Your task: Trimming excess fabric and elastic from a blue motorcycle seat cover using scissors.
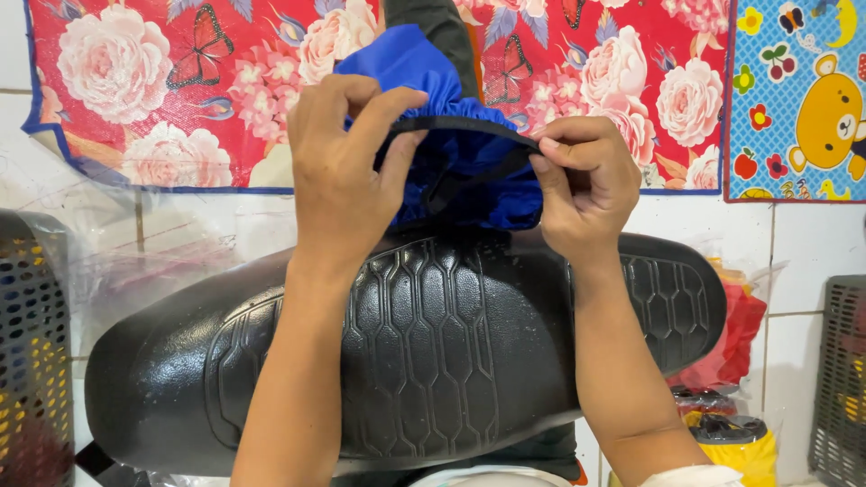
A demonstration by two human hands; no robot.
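My left hand (338, 171) and right hand (582, 185) pinch the blue cover's black band (460, 126), stretched sideways between them; the long black seat (433, 352) lies just below, running left to right.

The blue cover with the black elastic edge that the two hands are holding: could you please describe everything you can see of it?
The blue cover looks like thin, shiny fabric, gathered into pleats along a black elastic band at its rim. It is bunched up, its opening stretched between the left hand and right hand, which pinch the band. It hangs just above the black seat, whose embossed surface it meets at its lower edge.
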